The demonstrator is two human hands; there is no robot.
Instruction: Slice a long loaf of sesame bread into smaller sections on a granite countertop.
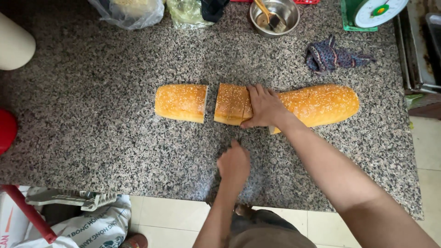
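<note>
A long sesame-topped bread loaf lies across the granite counter [92, 138]. One cut piece [181, 102] sits apart at the left. A second short piece [231, 103] lies next to the long remaining part [324, 104]. My right hand [265, 108] presses flat on the loaf where those two meet. My left hand [234, 164] is closed around a knife handle just in front of the loaf. The thin blade [239, 134] is seen edge-on and points at the bread under my right hand.
At the back stand a metal bowl [274, 16] with a brush in it, plastic bags [131, 11], a kitchen scale [377, 11] and a crumpled dark cloth [333, 56]. A metal tray [420, 50] is at the right, and the counter's front edge runs just behind my left wrist.
</note>
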